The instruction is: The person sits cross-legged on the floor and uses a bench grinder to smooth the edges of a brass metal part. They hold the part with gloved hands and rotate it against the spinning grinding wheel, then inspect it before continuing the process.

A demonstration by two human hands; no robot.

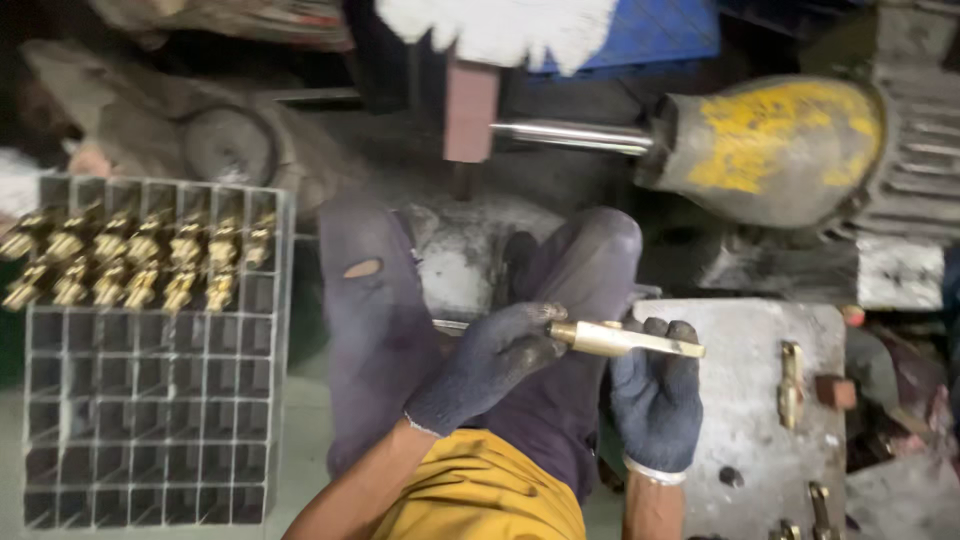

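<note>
Both my hands wear dark knit gloves. My left hand (490,365) grips one end of a long brass fitting (625,341), where a thin metal rod (450,325) sticks out to the left. My right hand (657,395) holds the same brass piece from below near its other end. The piece lies level over my knees in dark trousers (375,330).
A grey grid crate (150,420) at left holds several brass fittings (140,260) in its top rows. A grinding wheel (470,110) on a steel shaft (570,135) runs from a yellow-stained motor (780,150). A grey slab (745,400) at right carries loose brass parts (792,380).
</note>
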